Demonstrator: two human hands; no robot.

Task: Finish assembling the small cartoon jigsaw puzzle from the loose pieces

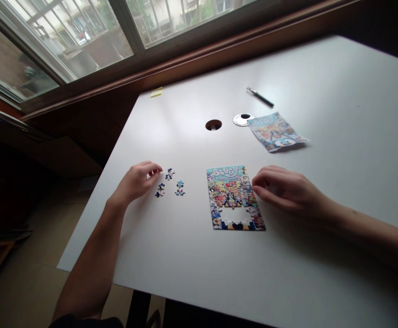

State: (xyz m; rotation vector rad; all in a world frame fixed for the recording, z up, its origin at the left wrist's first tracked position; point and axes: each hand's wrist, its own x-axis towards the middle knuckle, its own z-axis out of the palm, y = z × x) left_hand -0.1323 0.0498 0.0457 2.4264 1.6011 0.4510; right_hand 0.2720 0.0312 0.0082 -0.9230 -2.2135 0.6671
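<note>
Likely light stiff card: 3 loose pieces (180,187) on table (322,82) left of puzzle (233,196); pinch by edges; left hand (135,182) fingertips narrow, hold unclear; right hand (286,189) curled, empty, at puzzle edge.

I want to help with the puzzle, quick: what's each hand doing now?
Left hand: fingers curled by the loose pieces; whether it pinches one cannot be told.
Right hand: open, holding nothing, fingertips at the puzzle edge.
</note>
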